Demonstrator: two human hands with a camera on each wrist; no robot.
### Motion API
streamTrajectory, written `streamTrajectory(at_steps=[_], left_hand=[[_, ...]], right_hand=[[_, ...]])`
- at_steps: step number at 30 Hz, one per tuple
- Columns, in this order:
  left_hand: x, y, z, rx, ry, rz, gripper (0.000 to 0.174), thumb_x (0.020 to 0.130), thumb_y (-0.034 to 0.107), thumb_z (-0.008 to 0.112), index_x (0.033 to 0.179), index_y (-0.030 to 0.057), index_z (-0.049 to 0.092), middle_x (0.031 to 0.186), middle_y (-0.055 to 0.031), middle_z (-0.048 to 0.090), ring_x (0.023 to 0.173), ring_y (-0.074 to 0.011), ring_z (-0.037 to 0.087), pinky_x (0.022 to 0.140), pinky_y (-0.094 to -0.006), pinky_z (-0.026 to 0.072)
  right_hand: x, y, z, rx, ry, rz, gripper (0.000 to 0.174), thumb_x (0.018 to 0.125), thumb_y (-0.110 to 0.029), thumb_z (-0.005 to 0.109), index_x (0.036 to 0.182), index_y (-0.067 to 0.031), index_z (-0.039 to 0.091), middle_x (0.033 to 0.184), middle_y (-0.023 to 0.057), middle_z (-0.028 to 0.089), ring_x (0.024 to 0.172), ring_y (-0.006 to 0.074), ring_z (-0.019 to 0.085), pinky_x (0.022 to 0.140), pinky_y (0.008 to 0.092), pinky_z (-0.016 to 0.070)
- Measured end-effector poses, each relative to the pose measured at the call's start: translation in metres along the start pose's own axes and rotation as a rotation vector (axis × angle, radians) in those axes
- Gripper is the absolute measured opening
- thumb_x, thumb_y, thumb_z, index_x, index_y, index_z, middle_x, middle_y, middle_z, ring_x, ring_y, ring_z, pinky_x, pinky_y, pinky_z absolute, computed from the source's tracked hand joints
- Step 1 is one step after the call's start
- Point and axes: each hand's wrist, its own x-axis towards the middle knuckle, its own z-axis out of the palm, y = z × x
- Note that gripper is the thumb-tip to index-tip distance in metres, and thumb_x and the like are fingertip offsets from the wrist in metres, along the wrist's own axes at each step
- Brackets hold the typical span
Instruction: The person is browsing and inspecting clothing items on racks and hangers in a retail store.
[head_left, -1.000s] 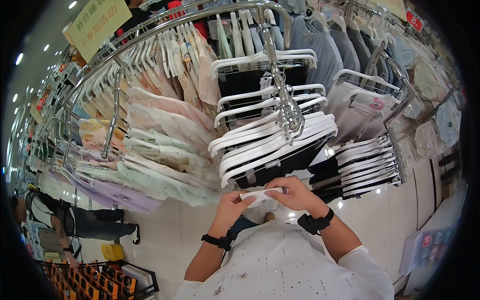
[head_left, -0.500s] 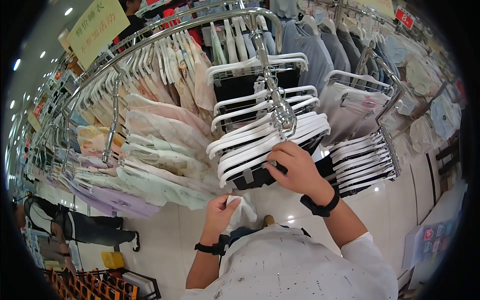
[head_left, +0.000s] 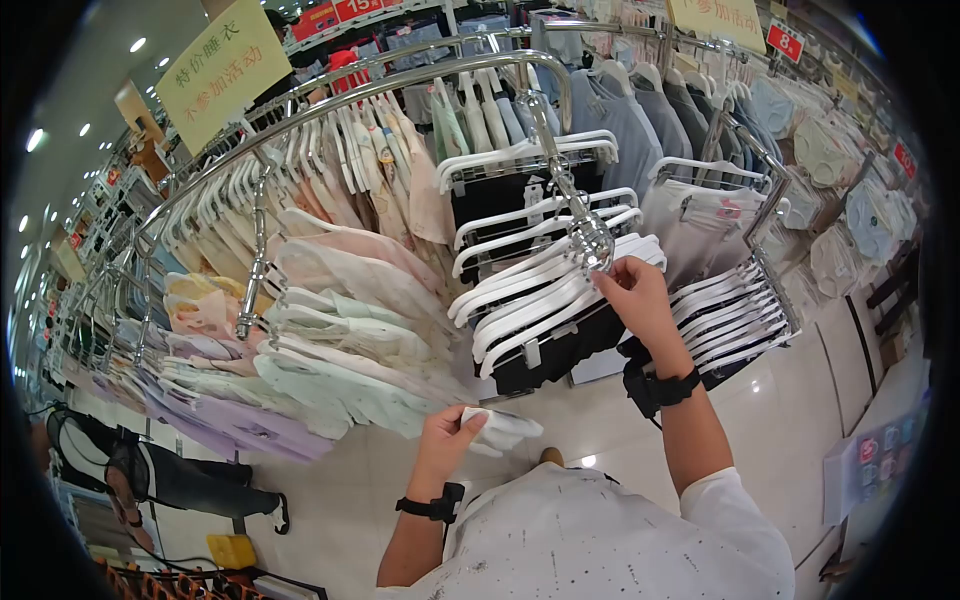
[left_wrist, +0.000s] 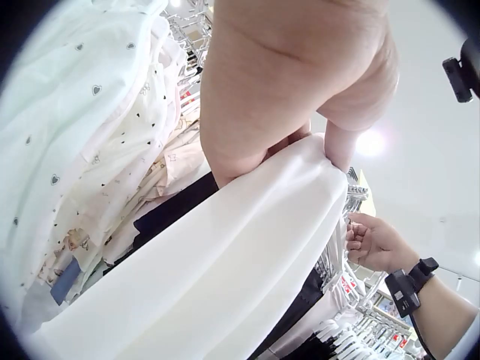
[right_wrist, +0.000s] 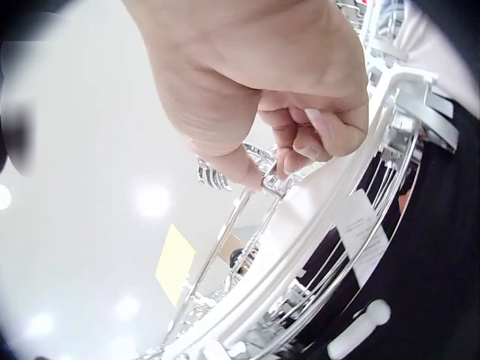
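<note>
My left hand (head_left: 447, 440) pinches a folded piece of white cloth (head_left: 508, 430) between thumb and fingers, low in front of my shirt. In the left wrist view the white cloth (left_wrist: 202, 262) hangs down broad and smooth. My right hand (head_left: 640, 298) is up at the front end of a chrome rack arm (head_left: 592, 245). There, in the right wrist view, thumb and forefinger pinch the metal hook (right_wrist: 274, 184) of a white hanger, the other fingers curled in. White clip hangers (head_left: 535, 325) with black garments (head_left: 545, 368) hang close together under that hand.
Pale pyjama tops (head_left: 350, 340) hang in a dense row at left. More white hangers (head_left: 735, 320) with dark garments hang at right. A yellow handwritten sign (head_left: 222, 70) stands over the rail. Another person (head_left: 190, 465) is at the far left, by a yellow box (head_left: 232, 550).
Both hands held the white cloth at first. The right hand let go and moved up to the hangers, then on to the hook. The left hand kept the cloth, which now hangs to the right.
</note>
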Motion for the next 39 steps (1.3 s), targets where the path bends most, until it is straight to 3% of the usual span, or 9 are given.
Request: streamTrajectory(at_steps=[1,3,15,22,29,31,35,37,39], left_hand=[[-0.001,-0.002,-0.003,0.004,0.0,-0.002,0.021,0.096,0.017,0.072,0.104,-0.0025,0.071,0.087,0.0024,0.068,0.077,-0.0041,0.056,0.071,-0.021,0.0465],[-0.003,-0.001,-0.005,-0.016,-0.003,-0.002,0.022,0.096,0.017,0.072,0.104,-0.0025,0.071,0.088,0.0023,0.068,0.078,-0.0042,0.057,0.072,-0.021,0.0467],[-0.008,-0.009,-0.003,-0.022,-0.094,0.04,0.02,0.097,0.019,0.069,0.105,-0.0004,0.07,0.093,0.0008,0.069,0.083,-0.0051,0.058,0.075,-0.0215,0.0471],[-0.021,0.0,0.019,-0.2,-0.052,0.235,0.021,0.104,0.022,0.057,0.112,0.003,0.06,0.109,-0.0085,0.068,0.098,-0.015,0.062,0.092,-0.0302,0.0475],[-0.041,-0.018,0.004,-0.492,-0.101,0.121,0.018,0.106,0.022,0.053,0.11,0.0044,0.055,0.112,-0.0135,0.068,0.11,-0.0208,0.063,0.101,-0.0362,0.0456],[-0.043,-0.017,0.01,-0.678,0.038,0.06,0.017,0.106,0.022,0.051,0.108,0.0052,0.054,0.109,-0.0154,0.069,0.112,-0.0262,0.065,0.102,-0.0399,0.0464],[-0.057,-0.001,0.022,-0.721,0.015,0.048,0.018,0.107,0.023,0.049,0.111,0.0065,0.053,0.106,-0.0134,0.066,0.108,-0.03,0.064,0.099,-0.044,0.0497],[-0.059,0.0,0.028,-0.744,0.03,0.057,0.02,0.107,0.026,0.047,0.11,0.0059,0.051,0.104,-0.0156,0.066,0.108,-0.0337,0.065,0.093,-0.0452,0.0541],[-0.06,-0.003,0.036,-0.673,0.08,0.005,0.02,0.108,0.026,0.047,0.11,0.0058,0.05,0.102,-0.0156,0.066,0.102,-0.0321,0.067,0.087,-0.0442,0.0564]], right_hand=[[0.0,-0.005,-0.001,0.004,0.003,-0.005,0.024,0.088,-0.02,0.075,0.083,0.0,0.063,0.061,-0.0019,0.054,0.053,0.0065,0.044,0.049,0.0241,0.0365],[0.001,-0.018,-0.003,0.375,-0.072,0.352,0.022,0.095,-0.018,0.067,0.079,-0.0035,0.059,0.059,-0.0019,0.051,0.046,0.0066,0.043,0.043,0.0236,0.0297],[-0.036,-0.036,-0.021,0.387,0.056,0.058,0.023,0.099,-0.016,0.059,0.08,-0.0027,0.058,0.058,0.0004,0.054,0.042,0.0069,0.051,0.037,0.0222,0.036],[-0.107,-0.045,-0.013,0.623,0.207,0.213,0.018,0.099,-0.016,0.06,0.09,-0.001,0.058,0.063,0.0062,0.058,0.046,0.0169,0.061,0.039,0.0287,0.0502],[-0.177,-0.037,-0.003,0.7,0.262,0.403,0.013,0.097,-0.01,0.054,0.089,-0.0002,0.056,0.069,0.0093,0.061,0.053,0.0208,0.065,0.047,0.0344,0.0578],[-0.199,-0.026,0.003,0.682,0.271,0.448,0.013,0.097,-0.011,0.054,0.09,-0.0007,0.056,0.071,0.0096,0.061,0.056,0.0227,0.067,0.051,0.0364,0.0598],[-0.241,-0.008,0.004,0.735,0.168,0.579,0.012,0.098,-0.012,0.056,0.092,-0.0012,0.057,0.072,0.0108,0.062,0.058,0.0251,0.068,0.053,0.0388,0.0603],[-0.257,0.0,0.0,0.708,-0.036,0.665,0.014,0.099,-0.013,0.057,0.091,-0.0015,0.057,0.072,0.0111,0.063,0.058,0.0257,0.069,0.052,0.0389,0.0599],[-0.271,-0.002,-0.003,0.69,-0.086,0.683,0.016,0.099,-0.015,0.06,0.09,-0.0025,0.057,0.072,0.0088,0.063,0.055,0.0207,0.066,0.05,0.0337,0.0556]])
